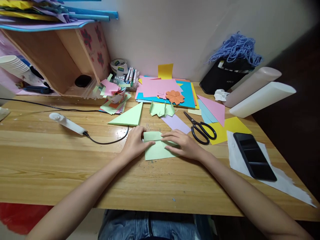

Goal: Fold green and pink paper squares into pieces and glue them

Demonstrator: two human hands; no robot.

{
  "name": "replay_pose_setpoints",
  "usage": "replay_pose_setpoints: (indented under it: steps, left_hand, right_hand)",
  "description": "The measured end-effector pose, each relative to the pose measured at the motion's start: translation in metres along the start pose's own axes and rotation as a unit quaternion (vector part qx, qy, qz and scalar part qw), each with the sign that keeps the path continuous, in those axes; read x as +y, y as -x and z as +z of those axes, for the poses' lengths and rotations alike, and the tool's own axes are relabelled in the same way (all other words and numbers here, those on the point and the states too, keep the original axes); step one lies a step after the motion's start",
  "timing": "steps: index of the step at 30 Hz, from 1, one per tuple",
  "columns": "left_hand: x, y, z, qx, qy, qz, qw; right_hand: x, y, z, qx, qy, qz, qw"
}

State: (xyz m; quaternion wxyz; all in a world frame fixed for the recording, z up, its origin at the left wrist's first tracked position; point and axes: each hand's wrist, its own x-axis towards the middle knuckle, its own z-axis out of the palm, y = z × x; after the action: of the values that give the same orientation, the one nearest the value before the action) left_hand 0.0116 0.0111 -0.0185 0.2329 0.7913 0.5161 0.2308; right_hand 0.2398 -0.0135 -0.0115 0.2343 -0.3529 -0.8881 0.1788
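Observation:
A small light green paper (156, 151), partly folded, lies on the wooden desk (75, 166) in front of me. My left hand (136, 142) rests on its left edge, thumb and fingers pinching a fold near the top. My right hand (181, 144) lies over its right side, fingers pressed flat along a crease. Both hands touch the paper, which stays on the desk.
Black scissors (201, 128) lie just right of my right hand. A green paper triangle (128, 117), folded green pieces (161, 109), an orange paper flower (175, 96) on coloured sheets, a dark phone (253, 160), and a white device (67, 123) with a cable surround the hands.

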Motion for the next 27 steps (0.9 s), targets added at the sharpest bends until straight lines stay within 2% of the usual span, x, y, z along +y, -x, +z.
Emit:
replay_pose_setpoints:
  steps: [7,13,20,24,27]
  left_hand:
    - [0.005,0.000,0.006,0.022,0.131,-0.072,0.989]
    - [0.006,-0.003,0.015,0.068,0.103,-0.090,0.988]
    - [0.008,0.000,0.009,0.051,0.036,0.033,0.998]
    - [0.010,0.002,0.011,0.028,-0.027,0.146,0.988]
    - [0.008,0.002,0.013,-0.007,-0.070,0.198,0.978]
  right_hand:
    - [-0.004,0.000,0.002,-0.010,-0.015,-0.023,1.000]
    - [0.000,0.001,0.001,-0.005,-0.024,-0.030,0.999]
    - [0.006,0.002,0.000,0.005,-0.013,-0.028,1.000]
    - [0.005,0.001,-0.001,-0.006,-0.013,-0.025,1.000]
    - [0.004,0.000,-0.002,-0.010,-0.018,-0.021,1.000]
